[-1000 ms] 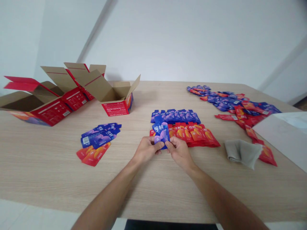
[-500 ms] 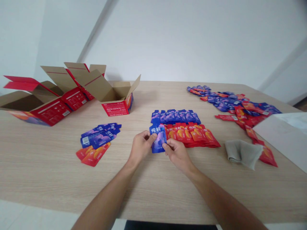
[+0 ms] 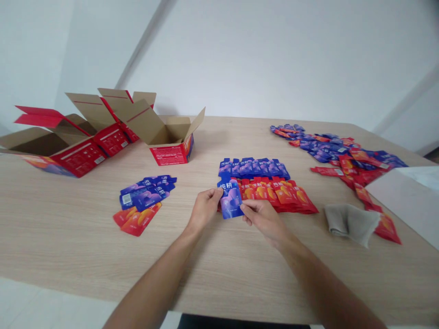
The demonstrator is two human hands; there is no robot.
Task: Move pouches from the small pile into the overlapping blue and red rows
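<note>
A blue pouch (image 3: pixel 231 201) with a narrow top and white lettering is held up between my two hands. My left hand (image 3: pixel 205 208) pinches its left edge, while my right hand (image 3: pixel 263 218) grips the lower right edge. Behind it lies a row of overlapping red pouches (image 3: pixel 279 194), partly covered by the held pouch. A row of blue pouches (image 3: pixel 254 168) is laid out just beyond the red ones. To the left, a small group of blue pouches (image 3: pixel 147 192) overlaps several red pouches (image 3: pixel 140 220).
Open red cardboard boxes (image 3: pixel 82 157) stand at the left, with another open box (image 3: pixel 171 154) near the middle. A heap of mixed pouches (image 3: pixel 329 146) spreads along the right. A folded grey cloth (image 3: pixel 353 224) lies near a white sheet-like item (image 3: pixel 404 196).
My right hand has shifted its hold slightly on the blue pouch, and my left thumb has moved toward the pouch's edge. The whole view has shifted a little.
</note>
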